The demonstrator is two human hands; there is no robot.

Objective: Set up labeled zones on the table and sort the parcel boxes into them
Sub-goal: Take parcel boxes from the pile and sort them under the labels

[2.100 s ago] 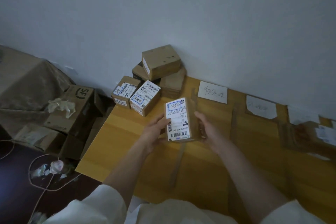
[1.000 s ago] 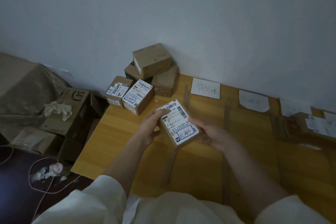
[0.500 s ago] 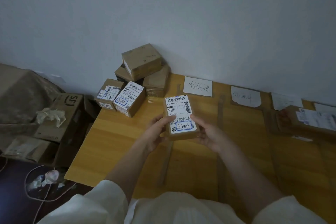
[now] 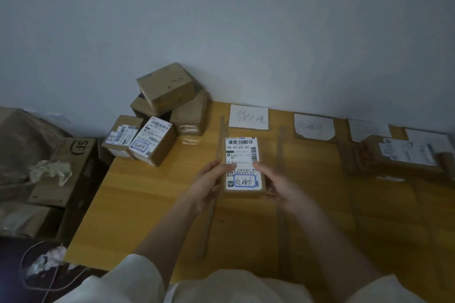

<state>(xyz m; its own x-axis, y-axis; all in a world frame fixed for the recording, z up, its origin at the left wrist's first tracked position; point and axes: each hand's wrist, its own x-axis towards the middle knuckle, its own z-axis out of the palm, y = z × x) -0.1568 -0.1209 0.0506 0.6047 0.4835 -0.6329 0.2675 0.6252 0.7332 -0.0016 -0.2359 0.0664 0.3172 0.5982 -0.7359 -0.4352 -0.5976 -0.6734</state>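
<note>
Parcel box (image 4: 242,167) sits at the centre of the head view, held above the yellow wooden surface (image 4: 152,204) with its white shipping label facing up. The label carries a barcode along its 12 o'clock edge and a blue-outlined handwritten mark near its 6 o'clock edge. The left hand (image 4: 209,184) grips the box on its 9 o'clock side, thumb curled over the label. The right hand (image 4: 278,184) grips the 3 o'clock side, thumb likewise on the label. Both hands are clamped on the same box, with the box between them.

Zone label (image 4: 248,117), a white sheet with handwritten characters, lies flat on the surface at 12 o'clock from the held box, near the wall. Second zone label (image 4: 314,126) lies at 2 o'clock, its writing faint. Third zone label (image 4: 369,129) lies further toward 3 o'clock; its text cannot be read. Tape strips (image 4: 280,155) run across the surface from the wall side toward the person, dividing it into lanes.

Stack of boxes (image 4: 170,96) stands at 11 o'clock in the surface corner against the wall. Two labelled boxes (image 4: 140,140) sit just beside that stack, at 10 o'clock, touching each other. Flat parcel (image 4: 403,155) rests at 3 o'clock, well apart from the held box.

Cardboard carton (image 4: 73,165) stands off the surface edge at 9 o'clock, with crumpled plastic (image 4: 50,171) lying on it.
</note>
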